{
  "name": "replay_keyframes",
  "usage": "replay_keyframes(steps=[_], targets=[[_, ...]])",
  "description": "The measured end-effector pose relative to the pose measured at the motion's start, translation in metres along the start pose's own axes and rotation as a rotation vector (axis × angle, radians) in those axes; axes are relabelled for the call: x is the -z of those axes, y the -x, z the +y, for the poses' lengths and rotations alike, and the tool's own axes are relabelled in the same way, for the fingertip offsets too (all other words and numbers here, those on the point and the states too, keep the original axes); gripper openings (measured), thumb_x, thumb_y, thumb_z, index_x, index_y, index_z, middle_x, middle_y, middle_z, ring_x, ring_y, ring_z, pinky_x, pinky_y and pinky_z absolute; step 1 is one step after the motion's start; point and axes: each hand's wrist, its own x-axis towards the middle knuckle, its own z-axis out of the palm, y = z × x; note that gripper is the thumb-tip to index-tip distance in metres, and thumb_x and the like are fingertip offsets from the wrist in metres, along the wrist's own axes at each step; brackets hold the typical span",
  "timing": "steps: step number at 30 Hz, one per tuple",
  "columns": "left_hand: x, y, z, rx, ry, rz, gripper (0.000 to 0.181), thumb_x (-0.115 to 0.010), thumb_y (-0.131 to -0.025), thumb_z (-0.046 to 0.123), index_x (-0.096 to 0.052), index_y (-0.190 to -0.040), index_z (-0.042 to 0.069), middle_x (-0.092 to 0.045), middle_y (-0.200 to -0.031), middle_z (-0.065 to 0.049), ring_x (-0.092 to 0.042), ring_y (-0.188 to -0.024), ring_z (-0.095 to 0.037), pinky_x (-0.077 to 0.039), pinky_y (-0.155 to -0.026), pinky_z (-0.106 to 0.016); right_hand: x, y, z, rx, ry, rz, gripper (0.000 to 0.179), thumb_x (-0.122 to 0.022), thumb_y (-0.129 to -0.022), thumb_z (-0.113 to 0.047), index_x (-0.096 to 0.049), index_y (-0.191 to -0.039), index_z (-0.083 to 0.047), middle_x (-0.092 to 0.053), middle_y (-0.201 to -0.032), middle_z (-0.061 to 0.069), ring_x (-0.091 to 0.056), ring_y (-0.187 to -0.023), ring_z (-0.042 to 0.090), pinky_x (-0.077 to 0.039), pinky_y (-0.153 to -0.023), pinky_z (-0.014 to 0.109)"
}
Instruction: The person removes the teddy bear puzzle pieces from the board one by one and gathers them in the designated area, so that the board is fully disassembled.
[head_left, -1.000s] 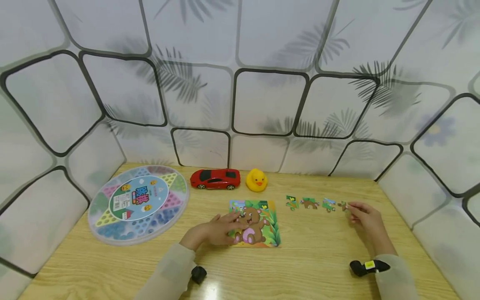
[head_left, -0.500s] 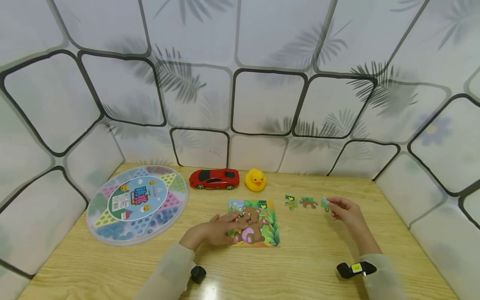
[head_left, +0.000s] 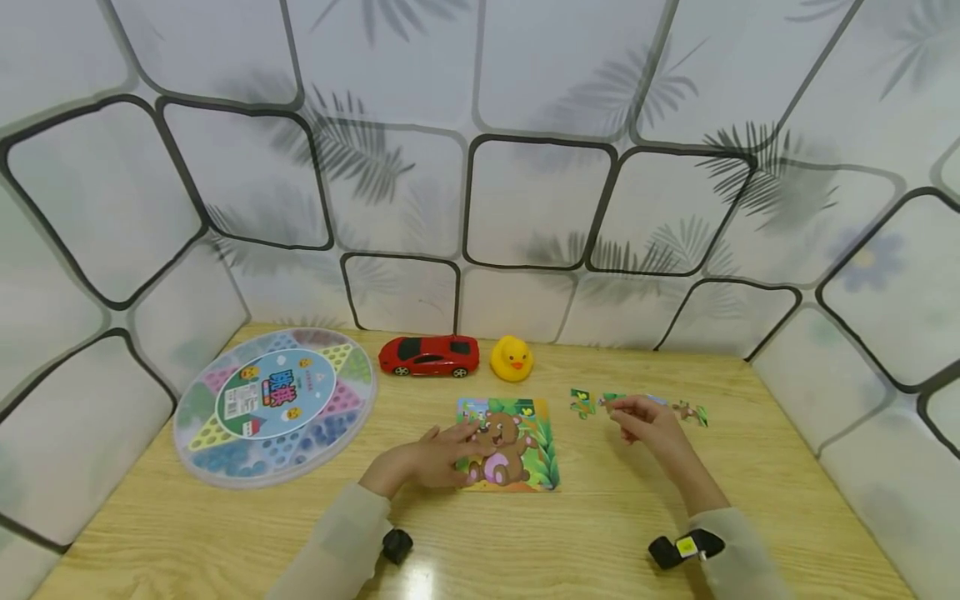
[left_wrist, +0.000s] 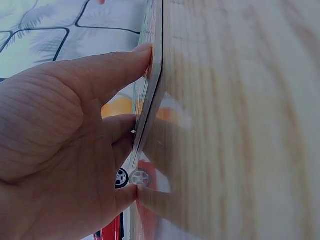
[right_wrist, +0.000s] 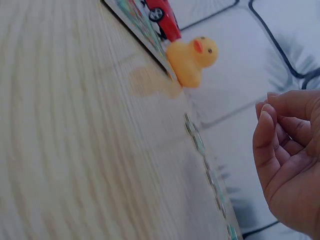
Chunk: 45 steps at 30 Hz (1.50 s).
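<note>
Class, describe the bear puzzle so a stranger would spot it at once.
Start at the wooden table and find the yellow duck near its back edge. Directly in front lies a flat puzzle, the left hand resting on it. Unlike the small loose pieces to its right, it shows one large bear.

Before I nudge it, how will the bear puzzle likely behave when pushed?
The bear puzzle lies flat, so it will probably slide, not tip. Its straight edges suggest stiffness. The left hand on it may resist.
</note>
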Motion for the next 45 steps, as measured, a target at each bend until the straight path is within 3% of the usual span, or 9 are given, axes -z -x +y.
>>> replay_keyframes(steps=[11,24,28,35,45], targets=[[0.000,0.000,0.001,0.026,-0.002,-0.001,0.049,-0.055,-0.096,0.030,-0.043,-0.143,0.027,-0.013,-0.158,-0.008,-0.008,-0.145,-0.025,-0.005,-0.112,-0.056,-0.044,-0.004,-0.015,0.047,-0.042,-0.147,0.036,-0.059,-0.094,-0.014,-0.054,-0.115,0.015,-0.060,-0.086,0.020,-0.054,-0.061,0.011,-0.051,-0.058,0.031],[0.002,-0.002,0.000,0.022,-0.012,-0.006,0.049,-0.056,-0.096,0.030,-0.043,-0.143,0.027,-0.012,-0.158,-0.007,-0.007,-0.145,-0.026,-0.005,-0.112,-0.057,-0.096,-0.012,-0.020,-0.031,-0.042,-0.290,0.035,-0.060,-0.093,-0.012,-0.055,-0.118,0.012,-0.066,-0.085,0.013,-0.052,-0.058,0.009,-0.048,-0.053,0.020],[0.002,-0.001,0.001,0.018,-0.025,-0.002,0.048,-0.054,-0.096,0.031,-0.043,-0.143,0.028,-0.013,-0.158,-0.008,-0.008,-0.145,-0.026,-0.006,-0.111,-0.058,-0.105,-0.015,-0.018,-0.019,0.011,-0.325,0.036,-0.059,-0.093,-0.010,-0.053,-0.122,0.011,-0.063,-0.078,0.009,-0.052,-0.057,0.009,-0.048,-0.052,0.021],[0.002,-0.001,0.001,0.019,-0.045,-0.005,0.046,-0.050,-0.098,0.030,-0.043,-0.143,0.028,-0.013,-0.158,-0.008,-0.007,-0.145,-0.027,-0.007,-0.112,-0.057,-0.113,-0.018,-0.017,0.001,0.099,-0.379,0.041,-0.058,-0.093,-0.007,-0.048,-0.127,0.014,-0.064,-0.080,0.012,-0.053,-0.057,0.014,-0.048,-0.050,0.025],[0.003,-0.001,0.001,0.026,-0.052,-0.011,0.045,-0.047,-0.100,0.023,-0.042,-0.144,0.027,-0.013,-0.158,-0.008,-0.008,-0.145,-0.026,-0.007,-0.113,-0.055,-0.117,-0.020,-0.023,-0.034,0.120,-0.398,0.046,-0.061,-0.092,-0.012,-0.049,-0.130,0.010,-0.057,-0.074,0.004,-0.051,-0.055,0.010,-0.047,-0.051,0.024]])
